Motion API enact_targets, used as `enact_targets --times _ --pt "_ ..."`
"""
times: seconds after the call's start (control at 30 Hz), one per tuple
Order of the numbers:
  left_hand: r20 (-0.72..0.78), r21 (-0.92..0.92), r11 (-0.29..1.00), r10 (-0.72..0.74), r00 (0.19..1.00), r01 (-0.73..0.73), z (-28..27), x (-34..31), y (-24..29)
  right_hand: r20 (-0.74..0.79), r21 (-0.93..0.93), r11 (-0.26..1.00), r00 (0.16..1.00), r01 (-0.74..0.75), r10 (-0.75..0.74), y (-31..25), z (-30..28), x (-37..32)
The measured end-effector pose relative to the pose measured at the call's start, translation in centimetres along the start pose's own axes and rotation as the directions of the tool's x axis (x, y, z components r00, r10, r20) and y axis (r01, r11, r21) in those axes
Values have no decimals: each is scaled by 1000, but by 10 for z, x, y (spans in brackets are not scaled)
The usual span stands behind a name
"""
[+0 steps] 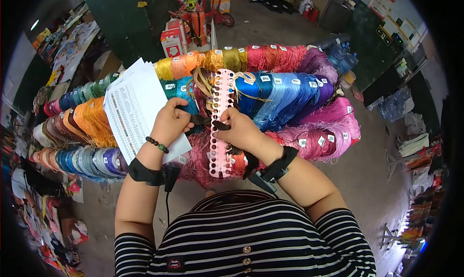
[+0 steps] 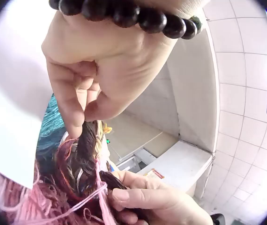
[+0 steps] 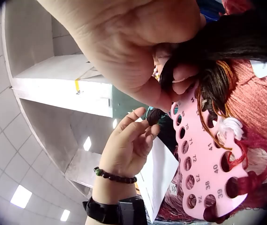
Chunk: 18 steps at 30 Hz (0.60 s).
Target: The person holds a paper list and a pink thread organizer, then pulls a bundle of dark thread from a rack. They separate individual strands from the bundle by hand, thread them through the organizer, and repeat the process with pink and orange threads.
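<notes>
A pink thread card (image 1: pixel 221 153) with numbered holes down both long edges lies over rows of coloured thread. My left hand (image 1: pixel 170 120), left of the card, pinches one end of a dark brown-black thread skein (image 1: pixel 200 120) between thumb and fingers. On the card, my right hand (image 1: pixel 241 127) pinches another part of the dark skein at the right edge. In the right wrist view dark strands (image 3: pixel 232 40) spread out from under the right fingers. Other threads, such as a dark red loop (image 3: pixel 260 171), are tied through holes of the card (image 3: pixel 201 171).
White printed sheets (image 1: pixel 137 91) lie on the thread at the left, beside my left hand. Labelled skeins, such as blue ones (image 1: pixel 285 95) and orange ones (image 1: pixel 89 120), hang in rows all around. Water bottles (image 1: pixel 345 59) and red-and-white boxes (image 1: pixel 171 42) stand beyond.
</notes>
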<state>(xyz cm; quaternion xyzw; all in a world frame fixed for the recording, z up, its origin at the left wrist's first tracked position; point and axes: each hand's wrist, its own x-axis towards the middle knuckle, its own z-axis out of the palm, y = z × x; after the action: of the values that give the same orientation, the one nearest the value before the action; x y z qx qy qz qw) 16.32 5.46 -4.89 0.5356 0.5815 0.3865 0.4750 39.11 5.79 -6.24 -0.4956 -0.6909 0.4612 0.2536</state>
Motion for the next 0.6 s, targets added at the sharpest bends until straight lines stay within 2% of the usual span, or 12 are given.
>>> enact_targets --times 0.13,0.23,0.27,0.37,0.47,0.5,0.53,0.57,0.6 --pt "-30 -181 973 -151 988 144 10 -4 12 -22 -35 999 999 33 -34 5 2 1" --pt "-33 71 995 -63 997 65 17 -6 6 -38 -33 998 997 58 -59 10 4 2" --pt "7 132 991 8 1000 -8 15 -4 -2 -35 -44 998 998 55 -56 9 3 2" --pt "-2 159 984 88 996 -86 15 -4 -11 -30 -40 998 998 49 -50 9 2 1" --pt "-4 61 997 46 999 -46 10 -2 -16 -38 -40 997 997 60 -62 11 3 2" --pt "-16 -172 985 5 1000 -7 9 -4 -13 -43 -43 997 997 67 -69 10 4 1" --pt "-17 -394 919 -37 999 27 7 -7 -7 -41 -46 997 997 58 -60 8 3 1" --pt "-7 -595 802 -77 997 58 6 -10 -3 -38 -48 998 998 48 -50 4 2 -1" --pt "85 -727 678 -64 994 106 4 -9 -7 -36 -51 998 998 39 -41 2 1 -2"
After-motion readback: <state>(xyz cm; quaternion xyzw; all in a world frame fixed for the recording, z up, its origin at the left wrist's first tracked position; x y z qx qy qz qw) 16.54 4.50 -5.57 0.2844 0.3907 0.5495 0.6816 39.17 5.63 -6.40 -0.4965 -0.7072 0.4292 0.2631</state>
